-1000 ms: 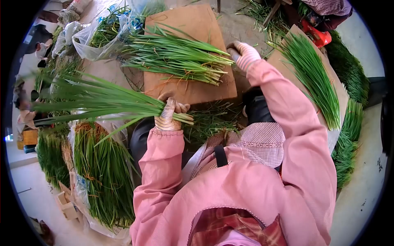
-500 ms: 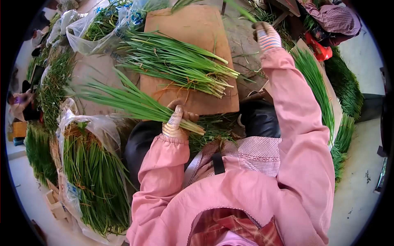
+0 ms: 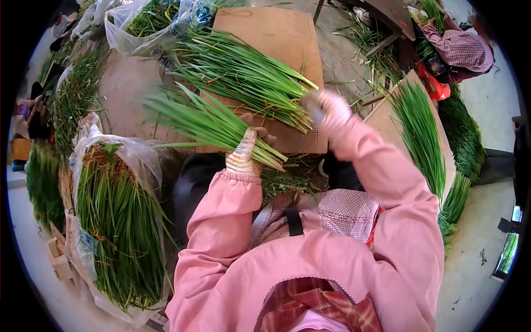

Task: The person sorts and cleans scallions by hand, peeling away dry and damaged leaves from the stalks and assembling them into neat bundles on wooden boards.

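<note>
My left hand [image 3: 247,149], in a striped glove, is closed around a bunch of garlic chives [image 3: 204,124]. The pale stem ends poke out to the right of my fingers, and the leaf tips at the left are blurred. My right hand [image 3: 327,110], gloved too, is smeared by motion at the stem ends of a larger pile of chives [image 3: 243,77]. Whether it grips or touches any of them cannot be made out. That pile lies across a brown board [image 3: 271,25] in front of me.
A plastic bag of chives [image 3: 119,227] stands at my left, another bag [image 3: 149,25] at the far left. More chives [image 3: 417,130] lie on a board at my right. Loose trimmings [image 3: 77,105] cover the floor. Another person [image 3: 462,50] sits at the upper right.
My right hand has come down and left from the upper right to the pile's stem ends; the long leaves it held aloft no longer show. My left hand still holds its bunch, slightly higher and further right.
</note>
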Demonstrator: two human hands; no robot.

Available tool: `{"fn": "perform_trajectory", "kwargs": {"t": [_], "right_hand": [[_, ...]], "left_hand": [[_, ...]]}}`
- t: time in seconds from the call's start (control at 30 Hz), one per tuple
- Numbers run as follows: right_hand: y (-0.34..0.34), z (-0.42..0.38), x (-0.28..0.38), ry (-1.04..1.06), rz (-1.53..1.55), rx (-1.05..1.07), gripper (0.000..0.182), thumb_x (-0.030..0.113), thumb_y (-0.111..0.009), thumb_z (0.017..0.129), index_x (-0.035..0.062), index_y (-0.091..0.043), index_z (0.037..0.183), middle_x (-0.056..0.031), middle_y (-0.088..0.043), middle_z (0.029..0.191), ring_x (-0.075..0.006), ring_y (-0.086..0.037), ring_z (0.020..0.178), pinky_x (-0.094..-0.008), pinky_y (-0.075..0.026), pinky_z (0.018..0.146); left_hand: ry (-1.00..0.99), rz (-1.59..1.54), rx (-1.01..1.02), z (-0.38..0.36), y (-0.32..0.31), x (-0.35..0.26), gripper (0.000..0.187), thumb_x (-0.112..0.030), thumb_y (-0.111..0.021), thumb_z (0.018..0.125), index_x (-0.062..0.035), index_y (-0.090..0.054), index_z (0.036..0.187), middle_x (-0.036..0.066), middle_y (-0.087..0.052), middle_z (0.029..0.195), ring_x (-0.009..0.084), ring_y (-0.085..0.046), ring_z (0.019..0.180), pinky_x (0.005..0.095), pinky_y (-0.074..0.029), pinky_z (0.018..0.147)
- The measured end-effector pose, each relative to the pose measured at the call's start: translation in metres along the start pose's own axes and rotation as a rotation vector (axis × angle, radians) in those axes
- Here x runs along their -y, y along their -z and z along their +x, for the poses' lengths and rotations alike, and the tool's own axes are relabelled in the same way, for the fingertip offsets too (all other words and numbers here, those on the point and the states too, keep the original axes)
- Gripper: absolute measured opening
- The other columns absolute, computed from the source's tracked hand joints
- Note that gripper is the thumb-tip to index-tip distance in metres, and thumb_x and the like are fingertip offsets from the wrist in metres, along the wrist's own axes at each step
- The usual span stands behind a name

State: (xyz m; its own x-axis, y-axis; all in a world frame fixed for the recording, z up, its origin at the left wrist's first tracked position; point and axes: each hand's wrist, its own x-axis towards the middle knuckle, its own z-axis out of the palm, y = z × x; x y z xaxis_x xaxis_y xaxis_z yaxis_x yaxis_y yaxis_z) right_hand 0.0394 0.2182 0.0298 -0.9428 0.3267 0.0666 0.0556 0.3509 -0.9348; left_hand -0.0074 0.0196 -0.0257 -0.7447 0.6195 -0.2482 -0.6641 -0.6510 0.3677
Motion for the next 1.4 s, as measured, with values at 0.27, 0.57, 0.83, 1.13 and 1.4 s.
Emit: {"fn": "perform_trajectory", "kwargs": {"t": [0.27,0.57,0.83,1.13,1.4], "right_hand": [[0.04,0.087,-0.061,-0.093,-1.239,0.253,0.027,0.026,-0.054,0.074,0.0109,-0.052,0.097,-0.0166,-0.054,0.087,-0.0338,-0.053,0.083,-0.0396,-0.043,0.072],[0.086,0.139,-0.035,-0.441,0.162,-0.364,0.02,0.026,-0.051,0.08,0.0074,-0.057,0.082,0.0002,-0.048,0.057,-0.0104,-0.04,0.039,-0.025,-0.031,0.035],[-0.03,-0.034,-0.011,-0.039,-0.119,0.061,0.018,0.01,-0.054,0.076,0.0021,-0.055,0.092,-0.0066,-0.058,0.077,-0.0128,-0.052,0.065,-0.0284,-0.043,0.06],[-0.013,-0.042,-0.005,0.038,-0.291,0.255,0.02,0.015,-0.057,0.074,0.0035,-0.057,0.09,-0.0146,-0.059,0.08,-0.0271,-0.057,0.073,-0.0325,-0.045,0.067],[0.051,0.06,-0.078,-0.149,-0.683,0.22,0.042,0.02,-0.056,0.074,0.0003,-0.046,0.11,-0.0176,-0.054,0.101,-0.0254,-0.051,0.096,-0.0314,-0.041,0.081]], "left_hand": [[-0.008,0.135,-0.056,0.004,0.007,0.0,0.042,-0.011,-0.063,0.072,-0.0135,-0.043,0.108,0.006,-0.056,0.091,0.0213,-0.056,0.072,0.0405,-0.048,0.064],[0.097,-0.08,-0.149,-0.002,0.004,0.008,0.039,-0.008,-0.055,0.077,-0.0119,-0.04,0.113,0.004,-0.052,0.091,0.0169,-0.053,0.073,0.0355,-0.046,0.064],[0.038,0.193,-0.231,-0.006,0.007,0.025,0.04,-0.018,-0.064,0.073,-0.0078,-0.046,0.108,0.005,-0.054,0.081,0.0181,-0.054,0.07,0.0319,-0.045,0.061],[0.002,0.177,-0.287,0.003,0.003,0.004,0.019,-0.019,-0.066,0.07,-0.0069,-0.055,0.08,0.006,-0.055,0.077,0.0197,-0.055,0.066,0.0334,-0.049,0.063],[-0.114,0.137,-0.03,0.003,0.003,-0.006,0.024,-0.019,-0.063,0.074,-0.0154,-0.05,0.094,-0.002,-0.047,0.065,0.0126,-0.043,0.053,0.0317,-0.041,0.055]]}}
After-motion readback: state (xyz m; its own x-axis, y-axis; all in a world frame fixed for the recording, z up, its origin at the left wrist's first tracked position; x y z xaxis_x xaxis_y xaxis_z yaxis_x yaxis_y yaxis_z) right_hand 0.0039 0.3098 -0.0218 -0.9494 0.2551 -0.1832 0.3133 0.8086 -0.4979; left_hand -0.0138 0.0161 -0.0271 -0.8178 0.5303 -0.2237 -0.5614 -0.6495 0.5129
